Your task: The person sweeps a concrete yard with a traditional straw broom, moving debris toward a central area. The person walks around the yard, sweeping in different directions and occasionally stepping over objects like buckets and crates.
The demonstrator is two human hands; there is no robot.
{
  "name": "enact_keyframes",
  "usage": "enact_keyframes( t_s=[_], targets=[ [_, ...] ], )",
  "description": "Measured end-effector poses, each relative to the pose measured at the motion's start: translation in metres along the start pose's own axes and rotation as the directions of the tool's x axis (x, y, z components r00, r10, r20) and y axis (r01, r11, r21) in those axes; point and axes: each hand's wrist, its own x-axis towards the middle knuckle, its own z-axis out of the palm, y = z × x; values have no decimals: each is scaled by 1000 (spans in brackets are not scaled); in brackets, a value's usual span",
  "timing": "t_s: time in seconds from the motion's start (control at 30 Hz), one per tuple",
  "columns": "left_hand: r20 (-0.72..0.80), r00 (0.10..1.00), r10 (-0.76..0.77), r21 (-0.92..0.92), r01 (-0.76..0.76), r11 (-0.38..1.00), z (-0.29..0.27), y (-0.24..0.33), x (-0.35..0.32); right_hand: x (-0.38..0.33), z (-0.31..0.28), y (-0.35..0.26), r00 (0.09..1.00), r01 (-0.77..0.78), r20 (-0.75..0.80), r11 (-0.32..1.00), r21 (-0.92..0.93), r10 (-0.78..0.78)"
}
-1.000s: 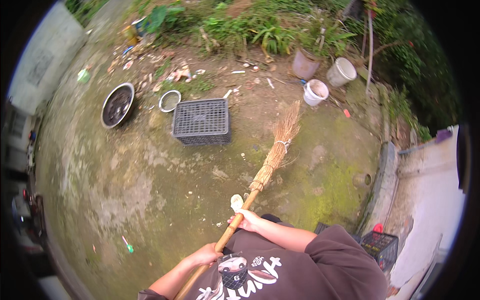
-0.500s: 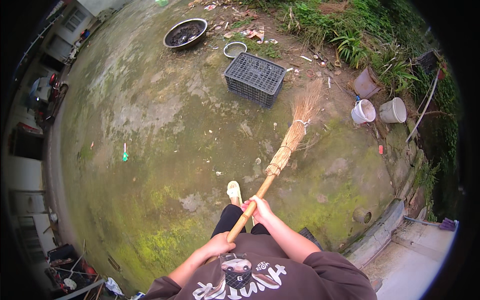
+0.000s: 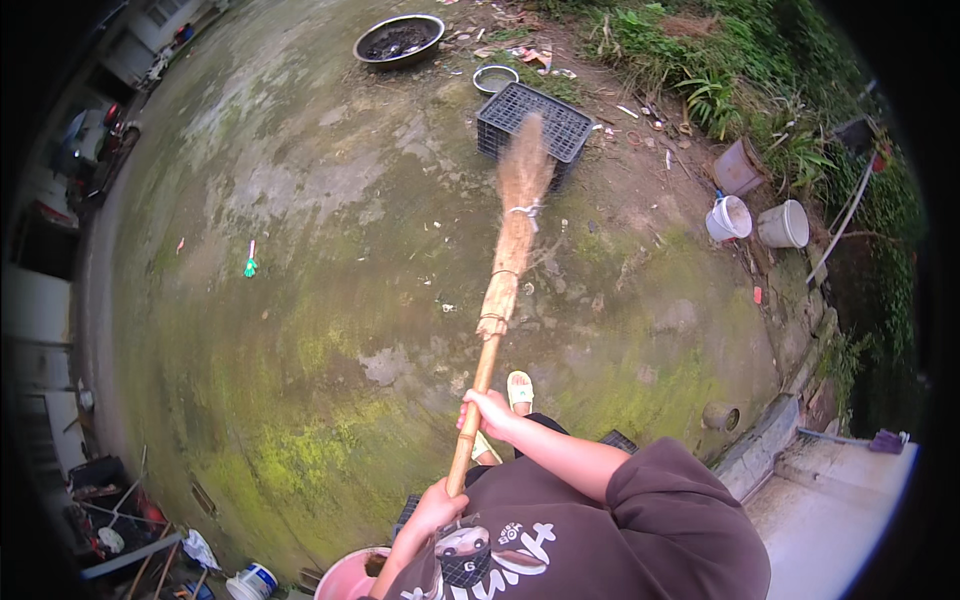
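A straw broom [image 3: 505, 265] with a bamboo handle points away from me, its bristle end blurred by motion in front of the black plastic crate [image 3: 556, 112]. Around the handle's near end my left hand [image 3: 436, 503] is closed, close to my body. Farther up, my right hand [image 3: 487, 412] grips the same handle. Whether the bristles touch the ground or the crate, I cannot tell. Below the handle are my feet in pale yellow slippers [image 3: 520, 388].
Beyond the crate lie a metal basin [image 3: 496, 68] and a large dark basin [image 3: 432, 32]. White buckets [image 3: 784, 224] stand at the right edge. A small green-and-white object [image 3: 251, 262] lies on the mossy ground at left. A pink tub [image 3: 343, 578] is close by my left side.
The broom has swung from the right toward the left, its bristles now in front of the crate. My body has turned a little, bringing the pink tub into view. Both hands keep their grip.
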Motion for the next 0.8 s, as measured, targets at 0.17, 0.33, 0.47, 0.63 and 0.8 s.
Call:
enact_keyframes(
  t_s=[0.17,0.33,0.47,0.63,0.8],
  targets=[
    [-53,995,-90,-400,61,914,-27,-37,-13,54,55,64,986,-150,63,984,-95,157],
    [-102,989,-107,-464,48,884,-56,-15,21,118,93,60,988,-154,-3,960,-233,157],
    [-119,987,-109,-418,50,907,-73,39,78,172,103,3,991,-124,-84,956,-267,105],
    [-212,969,-130,-270,70,960,-65,137,158,229,90,-105,987,-147,-87,976,-159,134],
    [-267,959,-96,84,122,989,-38,227,211,247,47,-200,983,-183,21,966,181,182]
  ],
)
